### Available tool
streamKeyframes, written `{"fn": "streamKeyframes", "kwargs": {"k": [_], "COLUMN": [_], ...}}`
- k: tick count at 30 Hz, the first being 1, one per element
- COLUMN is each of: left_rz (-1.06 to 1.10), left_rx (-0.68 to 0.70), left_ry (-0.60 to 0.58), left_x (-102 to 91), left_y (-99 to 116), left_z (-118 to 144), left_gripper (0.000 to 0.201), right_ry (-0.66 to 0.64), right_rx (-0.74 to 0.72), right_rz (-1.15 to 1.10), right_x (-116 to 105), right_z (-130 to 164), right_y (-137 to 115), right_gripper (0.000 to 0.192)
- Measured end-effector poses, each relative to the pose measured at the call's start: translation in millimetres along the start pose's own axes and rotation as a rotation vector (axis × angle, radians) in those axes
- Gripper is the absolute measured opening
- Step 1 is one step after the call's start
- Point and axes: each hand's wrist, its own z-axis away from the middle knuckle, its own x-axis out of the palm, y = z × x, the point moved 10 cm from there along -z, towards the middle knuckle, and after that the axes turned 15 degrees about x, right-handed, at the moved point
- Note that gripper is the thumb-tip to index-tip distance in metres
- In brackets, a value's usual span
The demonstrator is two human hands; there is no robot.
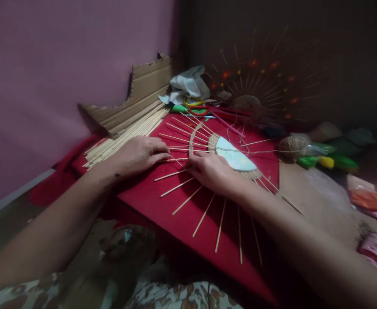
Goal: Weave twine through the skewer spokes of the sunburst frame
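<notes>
Both hands at a sunburst of thin pale wooden sticks (188, 199) on the red felt board (207, 244).
Left hand (140, 154) pinches one spoke, which points left, away from the disc; right hand (212, 171) presses flat, grasping nothing. Risk: a sideways tug could snap or loosen the spoke from its jute-wrapped hub (212, 142).

Right hand (212, 171): it covers the near part of the sunburst disc (235, 156); we cannot tell what its fingertips pinch.
Left hand (140, 154): its fingertips meet the spokes (188, 199), but the grip is too small for us to read.
Forearms: both are cut off by the lower edge.
Finished sunburst (259, 81): it lies in shadow and blur; we make out only red dots.
Packets at right (363, 198): blurred, contents unreadable.
Scissors (198, 110): partly buried among clutter.
</notes>
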Motion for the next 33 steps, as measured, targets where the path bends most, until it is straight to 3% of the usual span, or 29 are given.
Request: {"fn": "streamKeyframes", "kwargs": {"k": [5,11,16,20,25,33], "left_rz": [0.037,-0.109,-0.131,-0.091,-0.08,-0.322], "left_rx": [-0.062,0.073,0.161,0.194,0.19,0.171], "left_ry": [0.032,0.106,0.03,-0.001,-0.065,-0.053], "left_x": [-1.1,-14.1,-11.8,-7.7,-0.5,-7.8], "left_y": [-3.9,21.4,42.5,45.7,44.5,46.2], "left_z": [15.4,30.7,49.1,58.8,57.9,42.3], "left_gripper": [0.028,0.03,0.027,0.026,0.029,0.028], "right_ry": [0.004,0.016,0.013,0.028,0.05,0.05], "right_rx": [0.024,0.036,0.044,0.048,0.051,0.05], "right_rz": [0.21,0.305,0.303,0.29,0.289,0.298], "right_x": [4.9,10.1,10.7,11.3,13.1,11.7], "right_z": [2.9,9.8,11.1,11.4,11.0,11.5], "right_y": [-6.1,-12.0,-12.0,-10.7,-8.8,-9.1], "right_gripper": [0.02,0.025,0.025,0.027,0.028,0.025]}}
